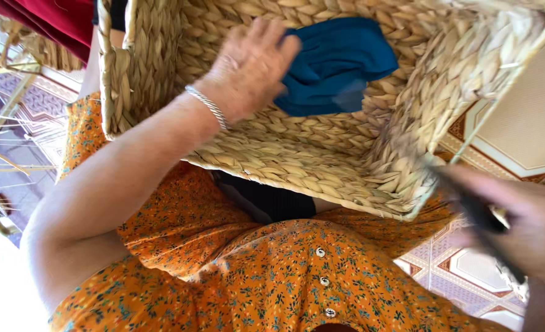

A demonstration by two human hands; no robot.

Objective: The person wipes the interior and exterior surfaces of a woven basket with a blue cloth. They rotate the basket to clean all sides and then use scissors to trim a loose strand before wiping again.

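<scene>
**Hand pressing a blue cloth inside a big woven basket**

A big woven basket is lying tipped on the person's lap, and its open side is facing the camera. It is made of thick, pale, braided straw. Its rim is resting against an orange flowered shirt with small white buttons down the front.

The left arm is reaching into the basket from the lower left. The left hand is sitting deep inside, against the woven wall. Its back is facing us, and its fingers are lying close together and bending a little. The fingertips are touching a blue cloth and seem to be pushing it against the inside of the basket. The cloth is bunched up in soft folds, just to the right of the hand, near the far wall. A thin silver bracelet is circling the wrist.

The right hand is showing at the lower right, outside the basket and near its corner. It is blurry. Its fingers are curling around a thin dark tool, which is pointing toward the basket's edge. I cannot tell what kind of tool it is.

A tiled floor with brown lines is showing behind the basket.
</scene>
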